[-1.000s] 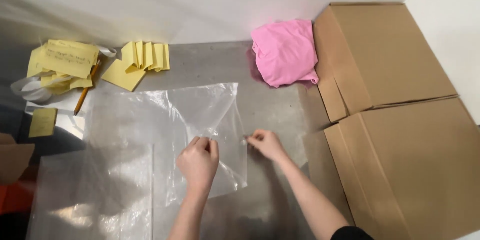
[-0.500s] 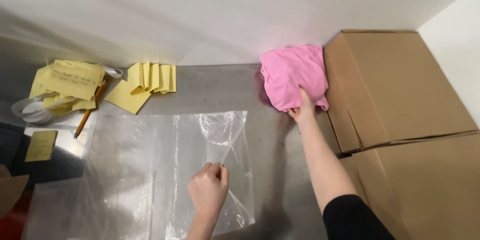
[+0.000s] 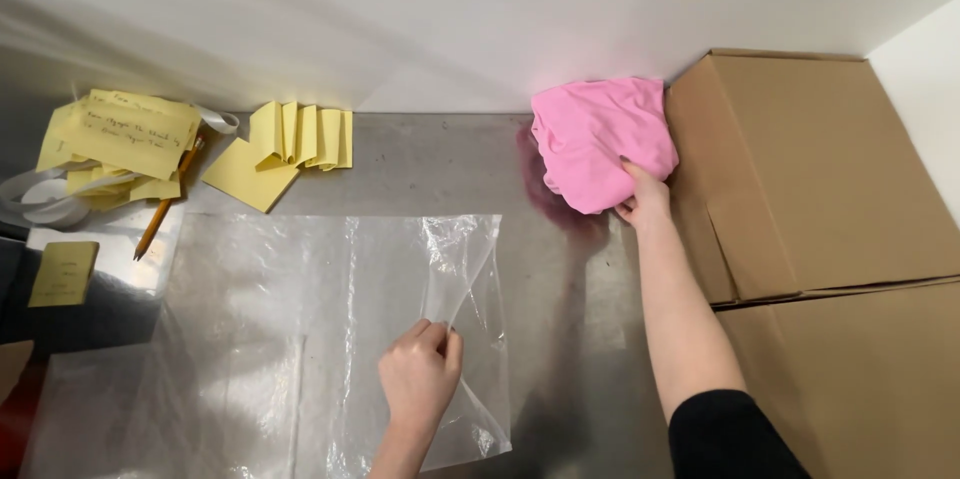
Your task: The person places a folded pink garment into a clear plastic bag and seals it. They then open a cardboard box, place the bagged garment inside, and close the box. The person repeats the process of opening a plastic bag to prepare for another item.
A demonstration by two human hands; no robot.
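Here, a steel tabletop (image 3: pixel 440 164) with the person's two bare hands at work on it. Left hand (image 3: pixel 420 379), near centre, is pinched narrow: thumb and fingertips grip a raised fold of a clear plastic bag (image 3: pixel 465 269). The bag's upper layer lifts into a crinkled peak above the pinch; the rest lies flat on the steel, on top of more clear plastic sheets (image 3: pixel 240 339) spread to the left. Right hand (image 3: pixel 645 204), further off and to the right, is closed on the lower right corner of a folded pink cloth (image 3: pixel 600 139), fingers under the edge, thumb on top. The cloth sits at the far side of the table, against the white wall (image 3: pixel 450 19) and touching a large cardboard box (image 3: pixel 820 169) on its right. Far left: folded yellow paper slips (image 3: pixel 290 139), a stack of yellow notes (image 3: pixel 125 134), a pencil (image 3: pixel 165 204), white tape (image 3: pixel 50 201).
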